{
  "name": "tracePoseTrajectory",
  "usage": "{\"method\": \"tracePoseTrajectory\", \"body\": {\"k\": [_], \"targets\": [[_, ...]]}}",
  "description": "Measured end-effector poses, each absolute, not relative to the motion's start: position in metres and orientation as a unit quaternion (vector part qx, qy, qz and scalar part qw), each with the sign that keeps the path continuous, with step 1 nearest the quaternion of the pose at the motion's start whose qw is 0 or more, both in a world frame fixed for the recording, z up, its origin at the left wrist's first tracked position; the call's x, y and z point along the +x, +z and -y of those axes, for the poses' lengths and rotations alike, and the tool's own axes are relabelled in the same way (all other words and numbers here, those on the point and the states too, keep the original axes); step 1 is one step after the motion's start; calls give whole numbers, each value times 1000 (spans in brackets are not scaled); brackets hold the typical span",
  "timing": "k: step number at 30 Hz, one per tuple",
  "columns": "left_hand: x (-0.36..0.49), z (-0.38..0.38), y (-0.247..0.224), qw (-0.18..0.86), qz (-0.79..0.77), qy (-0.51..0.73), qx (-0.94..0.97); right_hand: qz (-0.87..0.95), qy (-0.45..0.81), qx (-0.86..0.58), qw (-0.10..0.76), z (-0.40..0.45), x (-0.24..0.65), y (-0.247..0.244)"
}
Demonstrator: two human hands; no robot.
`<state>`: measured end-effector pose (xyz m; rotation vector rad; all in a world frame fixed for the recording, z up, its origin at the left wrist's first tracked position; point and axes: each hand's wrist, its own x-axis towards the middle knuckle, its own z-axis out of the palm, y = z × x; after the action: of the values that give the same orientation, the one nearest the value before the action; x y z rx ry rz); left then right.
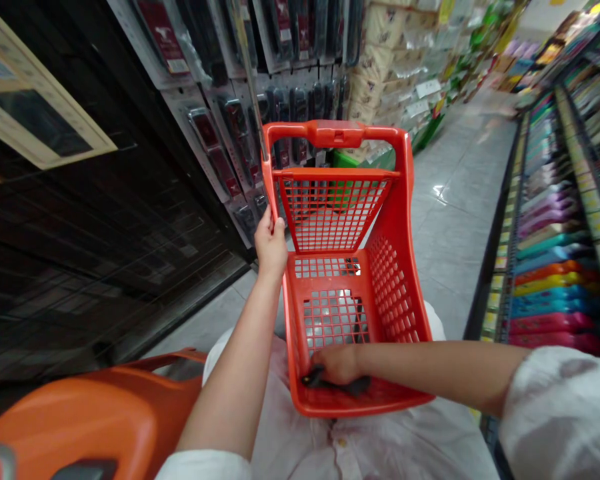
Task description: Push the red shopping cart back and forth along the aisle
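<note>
In a shop aisle, as the head view showed it, 2 bare forearms reached toward a red basket (404,207) that stood directly in front of the person's white clothing (380,443), its near rim closest to the body. The left arm ran up and forward from a white sleeve, nearly straight along the basket's left side. At its end the left hand (271,245) was closed around the red edge of that side, below the tall handle (337,133), with the thumb uppermost and the knuckles turned outward.

The right arm came in almost level from the right, passing over the basket's right rim. The right hand (337,365) sat low inside, near the front left corner, palm down with the wrist fairly flat. Its bent fingers touched a dark, soft-looking item (357,386) (a cloth, perhaps, though blur hid its shape), which spread along the basket's near end. How tightly the fingers closed on it I could not tell.

Past the basket, packaged goods (220,143) hung on the left, near a thin rod (253,80) that slanted down to the handle. Colourful stacked packs (555,280) filled the shelf on the right, and an orange plastic object (95,407) stood at lower left.
</note>
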<state>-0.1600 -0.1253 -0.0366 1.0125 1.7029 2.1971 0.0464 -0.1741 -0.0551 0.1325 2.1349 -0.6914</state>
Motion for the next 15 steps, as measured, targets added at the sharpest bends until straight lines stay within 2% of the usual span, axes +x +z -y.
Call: {"method": "tracePoseTrajectory", "body": {"k": [4, 7, 11, 15], "targets": [[-162, 125, -38, 99, -571, 736, 349, -864, -369, 26, 343, 171, 60, -27], [-165, 123, -40, 97, -579, 732, 346, -848, -394, 12, 353, 146, 97, -6], [-166, 120, -43, 72, -594, 726, 339, -858, -284, 19, 428, 120, 124, -5], [-162, 121, -45, 63, -598, 721, 344, -861, -164, -25, 482, 133, 99, -47]]}}
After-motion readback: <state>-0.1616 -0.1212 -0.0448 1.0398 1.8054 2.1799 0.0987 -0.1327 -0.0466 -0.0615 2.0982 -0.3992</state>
